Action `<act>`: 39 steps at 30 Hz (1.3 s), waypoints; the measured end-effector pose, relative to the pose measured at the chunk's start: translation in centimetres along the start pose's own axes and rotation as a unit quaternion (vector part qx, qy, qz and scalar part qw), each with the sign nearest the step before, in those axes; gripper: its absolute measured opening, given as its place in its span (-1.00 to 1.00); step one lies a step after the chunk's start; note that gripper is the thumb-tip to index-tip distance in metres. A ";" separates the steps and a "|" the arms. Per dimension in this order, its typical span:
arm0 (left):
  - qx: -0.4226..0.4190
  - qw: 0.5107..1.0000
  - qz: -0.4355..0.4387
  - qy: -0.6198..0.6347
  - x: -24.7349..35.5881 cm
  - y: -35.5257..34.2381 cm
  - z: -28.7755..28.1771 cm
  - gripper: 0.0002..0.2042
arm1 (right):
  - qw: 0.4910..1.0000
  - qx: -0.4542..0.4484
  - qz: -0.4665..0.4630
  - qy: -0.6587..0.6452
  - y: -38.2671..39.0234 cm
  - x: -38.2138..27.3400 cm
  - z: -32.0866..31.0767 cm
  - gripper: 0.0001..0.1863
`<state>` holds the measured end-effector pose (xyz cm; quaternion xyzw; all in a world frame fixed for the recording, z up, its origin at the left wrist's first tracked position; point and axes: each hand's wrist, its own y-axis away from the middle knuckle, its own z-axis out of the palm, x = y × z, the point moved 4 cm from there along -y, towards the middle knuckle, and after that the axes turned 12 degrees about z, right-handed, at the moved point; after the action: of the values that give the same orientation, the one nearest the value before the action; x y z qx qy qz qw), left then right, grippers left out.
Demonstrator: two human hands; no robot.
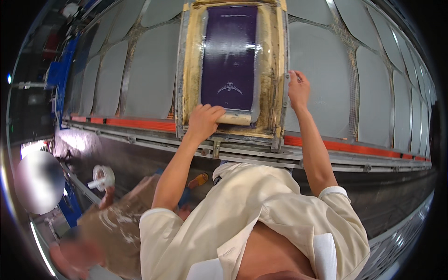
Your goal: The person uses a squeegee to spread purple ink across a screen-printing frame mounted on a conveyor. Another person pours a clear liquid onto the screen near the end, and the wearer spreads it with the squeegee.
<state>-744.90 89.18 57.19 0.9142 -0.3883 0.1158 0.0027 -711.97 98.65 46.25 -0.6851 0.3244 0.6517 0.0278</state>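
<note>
A screen printing frame (pixel 278 60) lies in front of me, with yellowish tape around its inner border. Its mesh (pixel 228 60) is dark purple and glossy, with a pale arched design near the close end. My left hand (pixel 204 122) is wrapped round the left end of a squeegee (pixel 237 119) with a pale handle, which rests across the near end of the mesh. At the frame's right side, my right hand (pixel 298 88) has its fingers closed on the metal rail; the fingertips are partly hidden.
Grey flat panels (pixel 322 79) line the long table on both sides. An orange strip (pixel 326 143) and a metal rail (pixel 252 154) run along its near edge. To my lower left, another person in a brown shirt (pixel 121 221) holds a white round container (pixel 103 177).
</note>
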 end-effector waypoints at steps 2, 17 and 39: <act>0.008 1.000 0.002 -0.015 1.0 1.4 -0.5 -0.47 | 0.999 0.006 0.014 0.029 -0.1 -0.3 -0.1 -0.72; 0.022 0.999 0.034 -0.006 -1.8 0.0 1.6 -0.41 | 0.993 0.038 0.020 0.114 -1.6 1.3 0.4 -0.70; -0.057 0.997 -0.043 -0.037 -26.2 -32.1 -1.7 -0.75 | 0.991 0.074 0.045 0.100 0.1 0.0 0.7 -0.71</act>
<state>-740.03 130.40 55.97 0.9321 -0.3543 0.0593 0.0454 -712.61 98.94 46.21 -0.7277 0.4034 0.5545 0.0169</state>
